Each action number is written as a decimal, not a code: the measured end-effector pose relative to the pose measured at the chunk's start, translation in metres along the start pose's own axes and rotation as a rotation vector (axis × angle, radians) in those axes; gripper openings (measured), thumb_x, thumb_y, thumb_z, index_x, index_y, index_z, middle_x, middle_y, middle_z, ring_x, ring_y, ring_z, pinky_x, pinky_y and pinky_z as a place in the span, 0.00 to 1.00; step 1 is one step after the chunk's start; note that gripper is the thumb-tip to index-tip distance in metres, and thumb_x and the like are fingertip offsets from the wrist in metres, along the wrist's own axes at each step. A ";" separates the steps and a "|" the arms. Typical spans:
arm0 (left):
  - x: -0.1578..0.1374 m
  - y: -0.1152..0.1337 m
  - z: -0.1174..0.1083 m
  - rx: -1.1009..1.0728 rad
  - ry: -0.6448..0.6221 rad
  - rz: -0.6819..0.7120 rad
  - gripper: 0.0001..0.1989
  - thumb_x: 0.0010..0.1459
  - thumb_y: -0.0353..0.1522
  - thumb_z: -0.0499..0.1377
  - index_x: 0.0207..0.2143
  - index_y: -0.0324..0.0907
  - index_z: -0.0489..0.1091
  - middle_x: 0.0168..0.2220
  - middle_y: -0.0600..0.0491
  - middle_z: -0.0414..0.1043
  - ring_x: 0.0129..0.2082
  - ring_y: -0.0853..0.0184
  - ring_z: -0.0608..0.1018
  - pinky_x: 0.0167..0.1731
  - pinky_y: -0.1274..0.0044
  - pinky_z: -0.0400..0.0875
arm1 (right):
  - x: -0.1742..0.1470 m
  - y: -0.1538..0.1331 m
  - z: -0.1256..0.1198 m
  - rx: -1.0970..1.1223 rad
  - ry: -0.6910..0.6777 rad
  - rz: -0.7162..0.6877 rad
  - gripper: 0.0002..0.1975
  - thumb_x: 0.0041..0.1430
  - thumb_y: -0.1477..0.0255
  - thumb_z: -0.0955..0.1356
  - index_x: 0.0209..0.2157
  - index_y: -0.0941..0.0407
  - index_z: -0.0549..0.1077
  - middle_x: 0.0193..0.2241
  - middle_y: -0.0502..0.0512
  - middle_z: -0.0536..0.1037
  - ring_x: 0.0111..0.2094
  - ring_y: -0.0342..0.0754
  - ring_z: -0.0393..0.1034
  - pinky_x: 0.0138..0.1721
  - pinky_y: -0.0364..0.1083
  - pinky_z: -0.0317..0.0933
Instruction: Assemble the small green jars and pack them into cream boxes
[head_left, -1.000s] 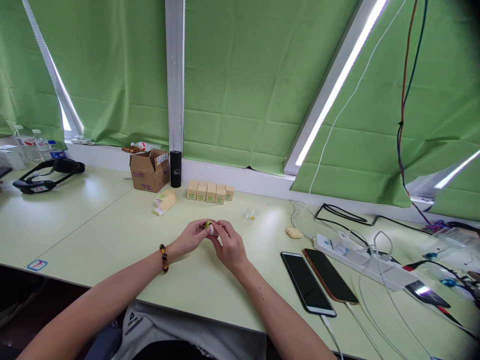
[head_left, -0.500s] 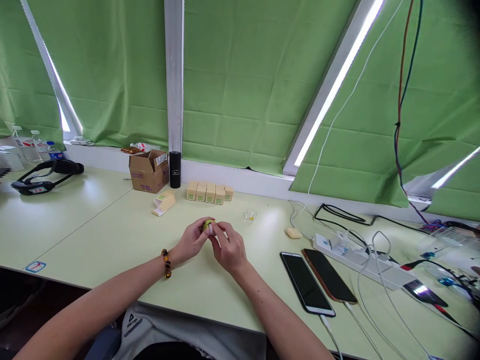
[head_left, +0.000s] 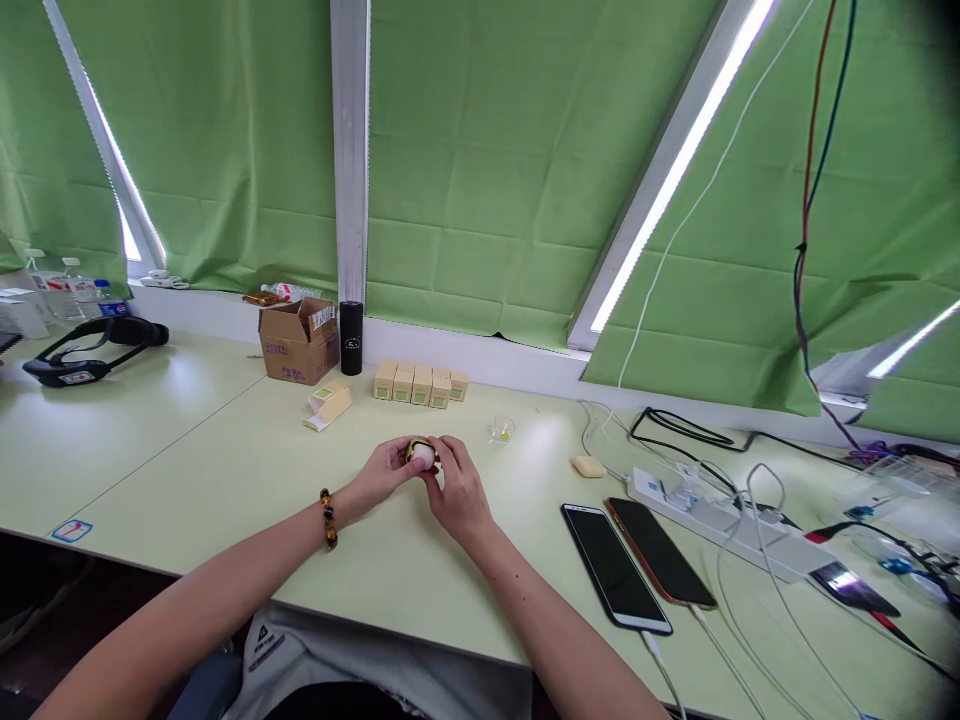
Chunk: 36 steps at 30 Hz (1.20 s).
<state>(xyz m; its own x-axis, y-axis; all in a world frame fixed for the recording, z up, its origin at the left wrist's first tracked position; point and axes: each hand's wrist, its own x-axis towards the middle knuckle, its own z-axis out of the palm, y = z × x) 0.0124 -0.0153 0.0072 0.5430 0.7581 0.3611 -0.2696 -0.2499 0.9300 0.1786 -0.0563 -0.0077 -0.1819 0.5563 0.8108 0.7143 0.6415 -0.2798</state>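
A small round object [head_left: 424, 457] with a white face and a yellow-green and black edge is held above the table, between my two hands. My left hand [head_left: 388, 470], with a beaded bracelet on its wrist, is closed around its left side, the thumb at the lower edge. My right hand [head_left: 457, 484] pinches it from the right. Fingers hide parts of it, and its exact kind does not show. Beyond my hands, several small cardboard boxes [head_left: 421, 386] stand in a row. An opened small box [head_left: 328, 404] lies left of them, and a clear plastic piece [head_left: 502, 430] to the right.
An open carton [head_left: 298, 342] and a black tumbler [head_left: 350, 339] stand at the back. On the right lie two phones [head_left: 616, 567], a power strip [head_left: 712, 520], loose cables and a flattened beige piece [head_left: 589, 467]. A black headset [head_left: 94, 350] rests at the far left.
The round object has been turned so that more of its white face shows. My right fingers have shifted from its front to its right edge.
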 end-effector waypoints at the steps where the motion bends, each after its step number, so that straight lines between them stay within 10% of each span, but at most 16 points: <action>1: 0.000 0.001 0.000 -0.017 -0.010 0.000 0.23 0.61 0.43 0.65 0.52 0.38 0.73 0.48 0.44 0.75 0.48 0.60 0.76 0.49 0.70 0.73 | 0.000 0.000 -0.001 0.011 -0.013 0.016 0.22 0.69 0.73 0.64 0.63 0.53 0.63 0.50 0.64 0.72 0.51 0.56 0.70 0.49 0.55 0.73; 16: -0.002 0.003 0.000 -0.108 -0.045 -0.036 0.23 0.61 0.42 0.64 0.53 0.37 0.73 0.46 0.43 0.77 0.45 0.60 0.79 0.49 0.67 0.75 | 0.000 -0.001 0.000 0.026 -0.009 0.083 0.19 0.65 0.74 0.66 0.56 0.55 0.68 0.48 0.62 0.74 0.49 0.54 0.71 0.47 0.53 0.72; 25: 0.000 0.000 -0.011 0.021 0.036 -0.017 0.29 0.61 0.42 0.65 0.60 0.41 0.66 0.56 0.41 0.71 0.57 0.56 0.73 0.58 0.64 0.69 | 0.005 -0.001 -0.002 0.527 0.028 0.442 0.18 0.58 0.69 0.72 0.51 0.53 0.73 0.49 0.59 0.78 0.49 0.53 0.74 0.50 0.55 0.72; 36: -0.010 0.006 -0.010 0.695 0.120 0.420 0.28 0.61 0.27 0.59 0.63 0.47 0.61 0.59 0.41 0.63 0.61 0.53 0.67 0.58 0.58 0.68 | 0.006 0.000 0.001 1.057 0.086 0.667 0.24 0.58 0.56 0.74 0.51 0.54 0.73 0.46 0.59 0.79 0.43 0.54 0.79 0.50 0.60 0.75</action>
<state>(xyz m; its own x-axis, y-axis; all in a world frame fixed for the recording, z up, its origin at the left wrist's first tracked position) -0.0028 -0.0187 0.0088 0.4074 0.5679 0.7152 0.1440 -0.8133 0.5637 0.1771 -0.0522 -0.0029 0.0790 0.9247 0.3725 -0.2485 0.3801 -0.8909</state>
